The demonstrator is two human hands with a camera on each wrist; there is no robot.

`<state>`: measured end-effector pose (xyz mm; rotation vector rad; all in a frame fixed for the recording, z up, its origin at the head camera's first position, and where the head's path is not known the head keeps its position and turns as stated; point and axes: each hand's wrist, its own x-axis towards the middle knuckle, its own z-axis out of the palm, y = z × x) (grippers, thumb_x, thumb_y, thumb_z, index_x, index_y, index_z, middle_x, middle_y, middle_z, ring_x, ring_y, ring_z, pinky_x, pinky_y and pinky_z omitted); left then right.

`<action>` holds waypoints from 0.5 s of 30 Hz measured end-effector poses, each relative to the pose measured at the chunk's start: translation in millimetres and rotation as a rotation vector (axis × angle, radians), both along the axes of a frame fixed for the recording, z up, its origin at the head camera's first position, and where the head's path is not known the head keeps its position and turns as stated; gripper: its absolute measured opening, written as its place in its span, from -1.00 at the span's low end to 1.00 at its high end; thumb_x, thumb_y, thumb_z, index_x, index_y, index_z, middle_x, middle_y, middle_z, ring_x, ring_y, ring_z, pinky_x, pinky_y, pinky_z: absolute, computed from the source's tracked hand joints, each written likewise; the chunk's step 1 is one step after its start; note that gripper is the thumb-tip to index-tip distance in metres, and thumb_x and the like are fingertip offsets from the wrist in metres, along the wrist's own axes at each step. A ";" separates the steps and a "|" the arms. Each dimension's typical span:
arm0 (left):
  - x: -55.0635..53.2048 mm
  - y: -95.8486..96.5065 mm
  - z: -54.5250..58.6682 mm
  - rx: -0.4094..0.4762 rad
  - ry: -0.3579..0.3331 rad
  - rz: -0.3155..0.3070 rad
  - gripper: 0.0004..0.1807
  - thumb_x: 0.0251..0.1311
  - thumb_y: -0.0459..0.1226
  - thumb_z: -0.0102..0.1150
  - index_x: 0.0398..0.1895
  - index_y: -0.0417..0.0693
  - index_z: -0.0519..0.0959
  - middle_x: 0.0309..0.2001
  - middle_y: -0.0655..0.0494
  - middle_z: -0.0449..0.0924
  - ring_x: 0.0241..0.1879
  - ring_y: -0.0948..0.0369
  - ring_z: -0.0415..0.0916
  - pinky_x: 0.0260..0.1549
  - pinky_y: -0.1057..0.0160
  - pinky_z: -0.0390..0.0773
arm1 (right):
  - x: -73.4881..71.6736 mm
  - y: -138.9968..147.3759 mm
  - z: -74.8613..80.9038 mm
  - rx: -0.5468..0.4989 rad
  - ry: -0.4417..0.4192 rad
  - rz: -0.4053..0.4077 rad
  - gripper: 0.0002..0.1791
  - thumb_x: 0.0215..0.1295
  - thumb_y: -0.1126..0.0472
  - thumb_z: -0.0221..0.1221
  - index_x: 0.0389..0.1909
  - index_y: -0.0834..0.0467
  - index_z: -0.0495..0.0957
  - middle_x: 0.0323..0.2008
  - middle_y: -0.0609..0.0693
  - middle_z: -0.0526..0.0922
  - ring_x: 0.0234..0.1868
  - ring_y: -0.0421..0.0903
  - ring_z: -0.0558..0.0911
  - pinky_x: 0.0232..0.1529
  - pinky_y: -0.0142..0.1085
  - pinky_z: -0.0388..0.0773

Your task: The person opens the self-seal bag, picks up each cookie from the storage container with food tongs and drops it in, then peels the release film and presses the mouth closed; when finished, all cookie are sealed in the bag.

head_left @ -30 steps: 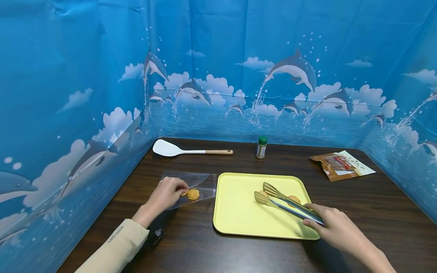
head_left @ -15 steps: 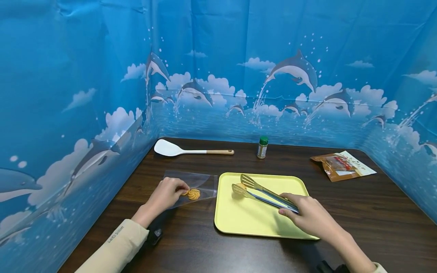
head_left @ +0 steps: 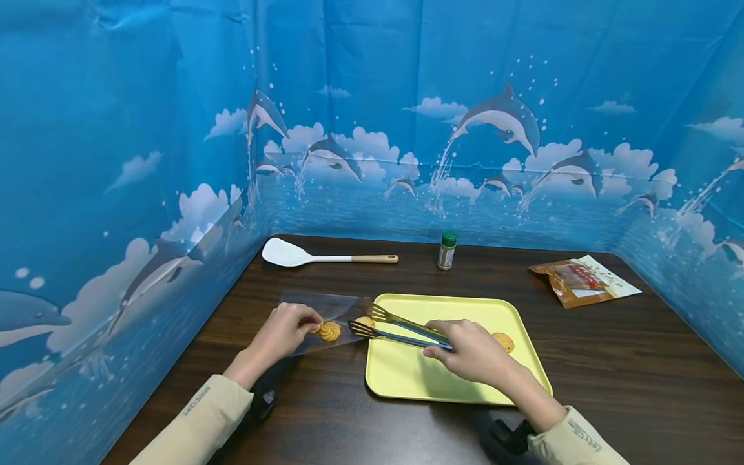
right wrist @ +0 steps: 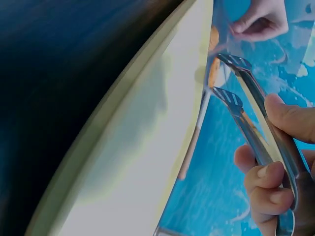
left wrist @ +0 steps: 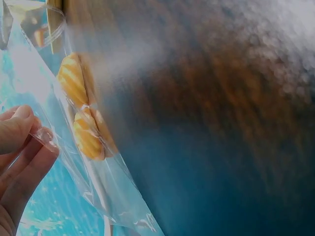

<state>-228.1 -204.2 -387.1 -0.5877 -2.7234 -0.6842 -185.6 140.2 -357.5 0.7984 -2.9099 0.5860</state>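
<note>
My left hand [head_left: 283,330] pinches the clear plastic of a zip bag [head_left: 323,303]; the left wrist view shows the film between thumb and fingers [left wrist: 42,152]. Two swirled cookies [left wrist: 81,132] lie inside the bag. My right hand [head_left: 473,350] grips metal tongs [head_left: 401,338] with slotted tips. Between those tips sits another cookie [head_left: 365,321], at the bag's mouth and over the left rim of the yellow tray [head_left: 418,374]. One more cookie [head_left: 503,342] rests on the tray's right side, beyond my right hand.
At the back left lies a white spatula [head_left: 290,253] with a wooden handle. A green-capped seasoning jar [head_left: 445,252] stands behind the tray. Farther right is a brown and white food packet [head_left: 584,283]. Dolphin-printed curtains [head_left: 372,116] border the table's back and sides.
The tongs and my right hand have moved left across the tray, carrying a cookie to the bag's mouth. The left hand has stayed in place on the bag.
</note>
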 end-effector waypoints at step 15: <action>-0.9 0.6 -2.4 -0.013 0.012 -0.007 -0.92 0.14 -0.43 0.32 -0.36 -0.12 0.74 -0.38 0.06 0.73 -0.41 0.24 0.64 -0.38 0.22 0.63 | -18.4 -42.8 -6.9 0.003 0.016 0.099 -0.58 0.26 0.08 0.30 0.04 0.25 0.62 -0.16 0.09 0.74 -0.23 -0.04 0.70 -0.24 -0.10 0.60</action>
